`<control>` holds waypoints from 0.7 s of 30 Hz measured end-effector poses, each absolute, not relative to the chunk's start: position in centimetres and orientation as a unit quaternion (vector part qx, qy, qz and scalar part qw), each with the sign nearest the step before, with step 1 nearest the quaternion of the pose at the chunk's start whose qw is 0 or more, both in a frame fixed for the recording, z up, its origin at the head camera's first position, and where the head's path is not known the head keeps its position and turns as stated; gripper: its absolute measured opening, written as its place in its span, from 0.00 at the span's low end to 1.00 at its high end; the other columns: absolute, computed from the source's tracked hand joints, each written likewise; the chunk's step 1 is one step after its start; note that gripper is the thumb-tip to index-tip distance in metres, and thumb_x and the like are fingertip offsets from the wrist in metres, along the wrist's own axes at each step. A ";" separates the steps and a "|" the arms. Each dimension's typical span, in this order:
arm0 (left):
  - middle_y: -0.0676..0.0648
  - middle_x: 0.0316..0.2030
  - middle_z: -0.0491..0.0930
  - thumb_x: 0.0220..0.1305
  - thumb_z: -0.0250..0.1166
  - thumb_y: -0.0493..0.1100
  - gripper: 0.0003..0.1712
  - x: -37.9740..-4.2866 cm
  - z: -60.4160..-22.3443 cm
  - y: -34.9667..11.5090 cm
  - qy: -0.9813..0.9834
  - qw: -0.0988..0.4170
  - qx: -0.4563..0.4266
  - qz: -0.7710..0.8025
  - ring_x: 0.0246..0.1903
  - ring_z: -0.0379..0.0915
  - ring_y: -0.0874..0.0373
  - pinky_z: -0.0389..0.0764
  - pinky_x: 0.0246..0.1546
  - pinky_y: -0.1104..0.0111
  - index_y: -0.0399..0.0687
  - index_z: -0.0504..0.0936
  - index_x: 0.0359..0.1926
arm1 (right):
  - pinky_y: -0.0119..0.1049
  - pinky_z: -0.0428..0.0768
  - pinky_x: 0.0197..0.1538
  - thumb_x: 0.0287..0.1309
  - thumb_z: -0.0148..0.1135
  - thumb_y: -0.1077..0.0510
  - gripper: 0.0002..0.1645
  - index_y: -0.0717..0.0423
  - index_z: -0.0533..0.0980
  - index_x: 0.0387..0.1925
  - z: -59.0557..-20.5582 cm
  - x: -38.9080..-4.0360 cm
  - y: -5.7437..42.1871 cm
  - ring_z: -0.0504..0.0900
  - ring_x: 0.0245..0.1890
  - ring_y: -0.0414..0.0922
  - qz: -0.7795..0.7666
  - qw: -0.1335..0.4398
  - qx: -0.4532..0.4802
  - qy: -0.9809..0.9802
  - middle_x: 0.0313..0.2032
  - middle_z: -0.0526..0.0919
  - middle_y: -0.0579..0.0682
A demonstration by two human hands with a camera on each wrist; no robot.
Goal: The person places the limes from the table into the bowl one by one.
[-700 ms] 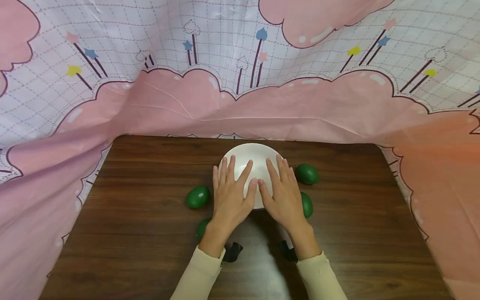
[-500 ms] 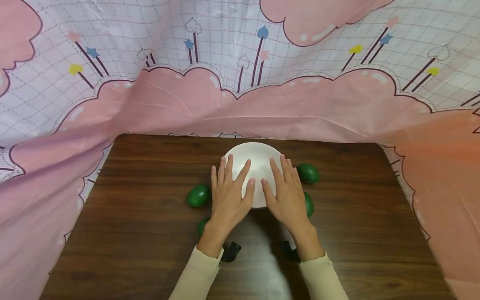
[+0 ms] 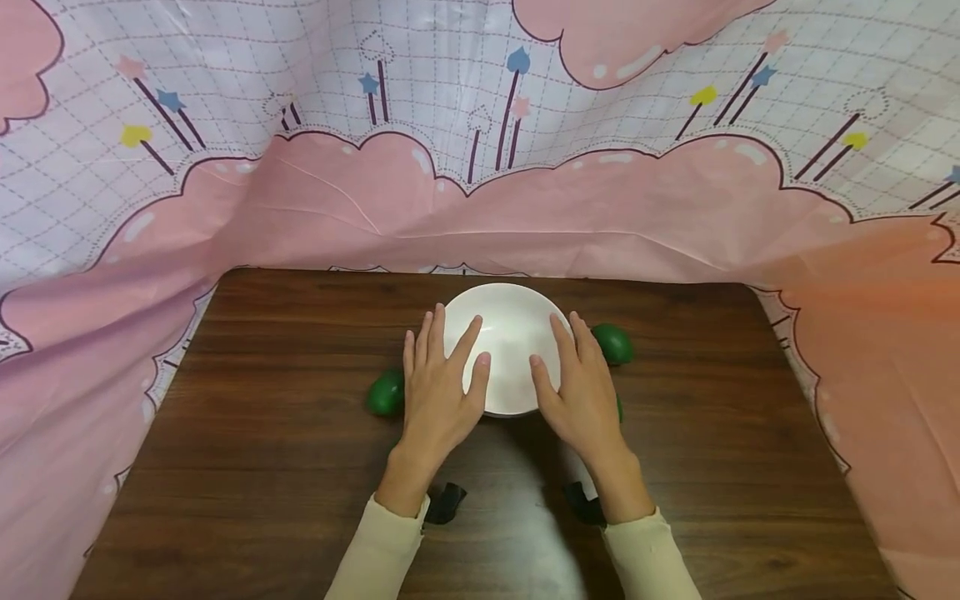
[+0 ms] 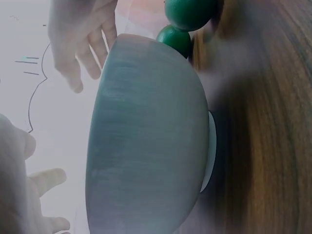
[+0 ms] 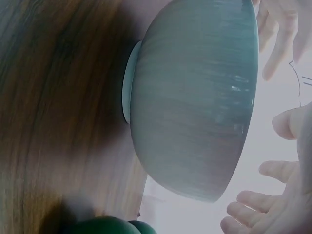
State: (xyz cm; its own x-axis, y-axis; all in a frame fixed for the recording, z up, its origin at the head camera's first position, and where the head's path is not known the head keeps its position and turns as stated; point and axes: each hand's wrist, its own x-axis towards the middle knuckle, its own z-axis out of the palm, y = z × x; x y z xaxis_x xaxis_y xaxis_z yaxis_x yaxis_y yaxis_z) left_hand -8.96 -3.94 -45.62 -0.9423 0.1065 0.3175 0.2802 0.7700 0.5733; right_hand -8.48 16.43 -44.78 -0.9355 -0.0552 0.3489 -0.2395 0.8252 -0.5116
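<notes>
A white bowl (image 3: 506, 367) stands upright near the back middle of the table, its inside bare and its foot (image 4: 210, 151) low against the wood in the left wrist view. Over its left side hovers my left hand (image 3: 442, 383), fingers spread and straight. My right hand (image 3: 585, 387) is over the right side of the rim, fingers likewise extended. Both wrist views show the hands above the rim, apart from the bowl wall (image 5: 195, 97), holding nothing. Smooth green lime-like fruits lie beside the bowl: one at left (image 3: 386, 393), one at right (image 3: 612, 343), another mostly hidden behind my right hand.
The brown wooden table (image 3: 262, 467) ends at a pink and white patterned curtain (image 3: 480, 221) hanging behind and along both sides. Black pieces (image 3: 446, 503) show by the inner side of each wrist, below the cream sleeves (image 3: 378, 550).
My hands have parted: the left has moved left, the right slightly right. More of the bowl shows between them, while the lower left green fruit is now hidden. The bowl has stayed put.
</notes>
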 end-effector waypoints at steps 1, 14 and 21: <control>0.38 0.85 0.50 0.82 0.44 0.62 0.32 -9.0 -45.6 -4.0 -0.931 0.134 -0.103 -0.325 0.85 0.44 0.40 0.39 0.84 0.38 0.62 0.70 0.78 | 0.67 0.66 0.77 0.73 0.60 0.47 0.39 0.55 0.64 0.79 -44.7 -8.4 16.5 0.63 0.79 0.65 0.290 0.160 0.074 -0.941 0.79 0.62 0.66; 0.37 0.83 0.54 0.82 0.46 0.60 0.33 -8.6 -45.8 -5.4 -0.921 0.146 -0.100 -0.347 0.83 0.49 0.40 0.47 0.83 0.40 0.58 0.66 0.80 | 0.69 0.79 0.65 0.72 0.63 0.50 0.40 0.59 0.64 0.79 -44.6 -8.2 17.7 0.76 0.70 0.66 0.359 0.137 0.035 -0.923 0.74 0.67 0.65; 0.36 0.82 0.54 0.81 0.47 0.61 0.36 -8.6 -46.1 -6.3 -0.913 0.152 -0.085 -0.369 0.81 0.52 0.37 0.50 0.82 0.39 0.57 0.60 0.83 | 0.68 0.79 0.65 0.72 0.63 0.50 0.39 0.57 0.65 0.78 -44.8 -8.1 17.8 0.75 0.70 0.64 0.364 0.133 0.020 -0.922 0.74 0.69 0.63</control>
State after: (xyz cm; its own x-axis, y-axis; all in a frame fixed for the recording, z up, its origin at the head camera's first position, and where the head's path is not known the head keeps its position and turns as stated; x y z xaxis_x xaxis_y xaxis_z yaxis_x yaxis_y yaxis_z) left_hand -8.57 -6.25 -46.12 -0.9394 0.0435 0.3399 0.2674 0.7135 0.6476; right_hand -8.11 17.82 -44.80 -0.9638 0.0594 0.2598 -0.1343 0.7338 -0.6660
